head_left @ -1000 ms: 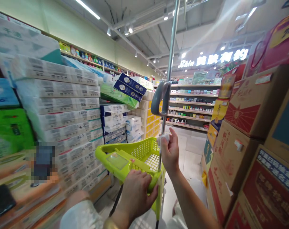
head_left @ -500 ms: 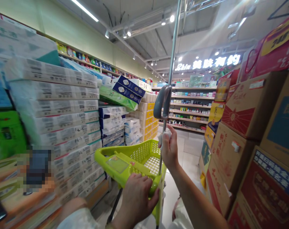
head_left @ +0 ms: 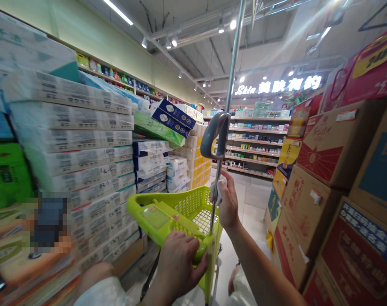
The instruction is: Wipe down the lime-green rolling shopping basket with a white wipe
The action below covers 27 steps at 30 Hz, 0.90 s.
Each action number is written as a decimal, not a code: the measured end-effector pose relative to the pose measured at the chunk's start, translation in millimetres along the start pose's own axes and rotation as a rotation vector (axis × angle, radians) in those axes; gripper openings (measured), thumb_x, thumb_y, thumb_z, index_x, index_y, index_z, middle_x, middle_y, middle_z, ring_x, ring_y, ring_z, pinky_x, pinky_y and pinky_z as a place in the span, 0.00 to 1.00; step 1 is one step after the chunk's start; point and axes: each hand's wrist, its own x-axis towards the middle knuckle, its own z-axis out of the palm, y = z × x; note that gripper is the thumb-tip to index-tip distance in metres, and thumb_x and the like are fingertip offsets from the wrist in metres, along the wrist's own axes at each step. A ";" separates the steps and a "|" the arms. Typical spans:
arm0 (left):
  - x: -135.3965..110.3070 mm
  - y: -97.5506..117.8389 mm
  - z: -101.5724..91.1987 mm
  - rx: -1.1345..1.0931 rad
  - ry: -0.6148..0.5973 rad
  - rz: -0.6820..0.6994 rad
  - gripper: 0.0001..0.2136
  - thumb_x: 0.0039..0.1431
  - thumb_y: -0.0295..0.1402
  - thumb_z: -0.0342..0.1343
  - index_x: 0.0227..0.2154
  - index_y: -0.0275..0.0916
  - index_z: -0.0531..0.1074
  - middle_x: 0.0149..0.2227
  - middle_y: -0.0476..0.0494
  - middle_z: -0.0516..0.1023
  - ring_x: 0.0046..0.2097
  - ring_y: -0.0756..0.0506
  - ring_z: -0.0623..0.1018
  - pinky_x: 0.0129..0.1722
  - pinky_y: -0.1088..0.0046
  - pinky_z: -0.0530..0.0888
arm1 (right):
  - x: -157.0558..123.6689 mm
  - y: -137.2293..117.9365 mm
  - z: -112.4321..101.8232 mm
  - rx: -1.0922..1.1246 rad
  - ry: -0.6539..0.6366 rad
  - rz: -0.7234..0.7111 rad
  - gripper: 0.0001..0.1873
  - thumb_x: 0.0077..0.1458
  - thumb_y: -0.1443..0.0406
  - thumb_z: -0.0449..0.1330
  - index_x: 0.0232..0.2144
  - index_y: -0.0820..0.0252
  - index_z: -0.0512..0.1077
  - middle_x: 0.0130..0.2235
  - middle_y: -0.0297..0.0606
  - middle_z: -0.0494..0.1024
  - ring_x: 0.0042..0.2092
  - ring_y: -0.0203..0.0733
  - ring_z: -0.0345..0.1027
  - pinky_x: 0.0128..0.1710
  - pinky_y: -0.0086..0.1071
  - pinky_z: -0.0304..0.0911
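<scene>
The fingers [head_left: 224, 183] of the right hand [head_left: 228, 206] are pinched shut on a small crumpled white cloth [head_left: 216, 187], pressing it to the thin silver metal pole [head_left: 229, 93] just below its curved grey grip [head_left: 213, 135]. The left hand [head_left: 180, 260] is clamped on the rear rim of the lime-green perforated plastic trolley basket [head_left: 183, 203]. This looks like wiping the pole; a further stroke would call for firm pressure and a braced trolley, which stands between stacked tissue packs [head_left: 91, 140] and cardboard cartons [head_left: 324, 144].

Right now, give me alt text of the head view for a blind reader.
A person's left hand grips the near rim of a lime-green plastic shopping basket while the right hand pinches a small white wad against a thin metal pole with a grey curved handle. Stacked white tissue packs line the left, brown cardboard boxes the right.
</scene>
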 end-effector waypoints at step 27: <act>-3.5 -16.0 -8.8 0.032 -0.014 -0.020 0.13 0.56 0.40 0.54 0.19 0.41 0.66 0.21 0.48 0.74 0.27 0.46 0.71 0.33 0.66 0.61 | 21.2 -14.4 19.8 -0.107 -0.052 -0.065 0.26 0.58 0.58 0.56 0.58 0.53 0.59 0.30 0.28 0.69 0.28 0.32 0.62 0.24 0.25 0.56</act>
